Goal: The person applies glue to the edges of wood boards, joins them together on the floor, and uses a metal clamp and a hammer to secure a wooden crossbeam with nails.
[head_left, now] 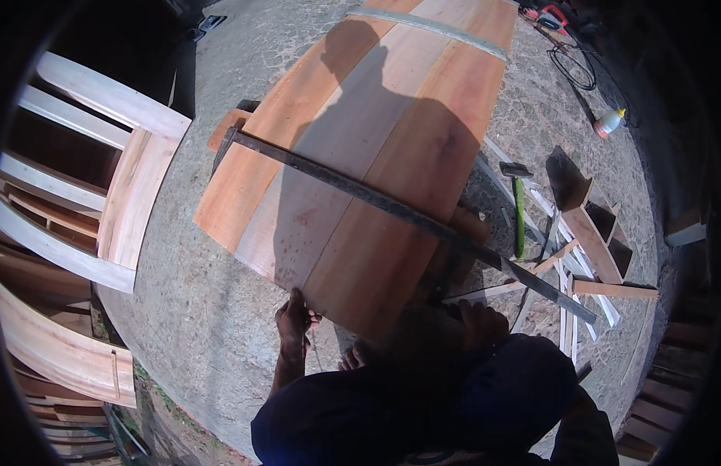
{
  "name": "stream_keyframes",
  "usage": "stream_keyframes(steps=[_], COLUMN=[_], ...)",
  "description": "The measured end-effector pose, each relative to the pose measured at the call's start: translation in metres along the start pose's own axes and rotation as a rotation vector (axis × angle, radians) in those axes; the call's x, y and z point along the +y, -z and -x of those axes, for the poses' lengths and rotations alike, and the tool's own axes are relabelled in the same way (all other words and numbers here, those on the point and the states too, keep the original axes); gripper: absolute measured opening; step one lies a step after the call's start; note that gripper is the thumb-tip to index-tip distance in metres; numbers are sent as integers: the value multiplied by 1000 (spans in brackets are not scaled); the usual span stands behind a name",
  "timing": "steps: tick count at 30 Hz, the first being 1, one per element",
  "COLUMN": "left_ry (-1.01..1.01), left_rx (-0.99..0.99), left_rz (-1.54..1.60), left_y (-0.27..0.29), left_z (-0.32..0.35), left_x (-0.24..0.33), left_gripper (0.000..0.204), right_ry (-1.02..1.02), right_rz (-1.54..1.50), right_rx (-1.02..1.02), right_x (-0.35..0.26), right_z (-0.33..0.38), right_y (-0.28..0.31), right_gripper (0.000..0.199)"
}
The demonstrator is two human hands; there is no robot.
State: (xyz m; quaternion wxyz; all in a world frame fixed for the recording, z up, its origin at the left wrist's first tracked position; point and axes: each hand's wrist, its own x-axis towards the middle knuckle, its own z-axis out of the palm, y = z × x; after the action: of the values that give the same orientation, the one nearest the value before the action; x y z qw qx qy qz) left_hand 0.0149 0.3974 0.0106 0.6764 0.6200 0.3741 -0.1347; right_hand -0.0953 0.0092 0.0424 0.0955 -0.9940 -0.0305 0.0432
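A wide panel of several edge-joined boards point(352, 225) runs away from me, its near end in front of my knees. My left hand point(295, 320) is at the panel's near left end, fingers curled, with a fingertip against the end edge. Close to my right knee, my right hand point(483, 325) is closed in deep shadow; what it grips is hidden. A dark metal bar clamp point(352, 189) lies slantwise across the boards and extends past their right edge. Farther off, a lighter metal bar point(430, 27) crosses the panel.
On the concrete at right lie a hammer with a green handle point(519, 210), thin wood strips point(566, 311), a wooden box-like piece point(597, 233), a glue bottle point(609, 123) and a red corded power tool point(550, 17). Slatted wooden frames point(123, 194) stand at left.
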Motion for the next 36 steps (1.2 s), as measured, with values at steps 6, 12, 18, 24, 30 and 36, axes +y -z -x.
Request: stream_keyframes(steps=[6,12,18,24,30,36], left_ry=[20,48,91,66,81,74], left_rx=[-44,-7,-74,-124,-115,-107], left_rz=[-75,5,-69,-78,-84,-140], left_y=[6,-2,7,6,6,8], left_z=[6,7,5,8,8,19], left_x=[2,13,13,13,16,22], left_gripper=[50,50,53,52,56,55], right_ry=[-88,-233,-25,-221,-159,-109], right_rz=[-173,-875,-13,-747,-765,-107], right_rx=[-422,-1333,-83,-1001,-906,48], right_x=[12,61,3,43,50,4], right_z=[-28,-71,-7,-51,-55,-6], right_y=[15,-1,0,4,-2,-31], right_gripper=[27,28,55,28,31,46])
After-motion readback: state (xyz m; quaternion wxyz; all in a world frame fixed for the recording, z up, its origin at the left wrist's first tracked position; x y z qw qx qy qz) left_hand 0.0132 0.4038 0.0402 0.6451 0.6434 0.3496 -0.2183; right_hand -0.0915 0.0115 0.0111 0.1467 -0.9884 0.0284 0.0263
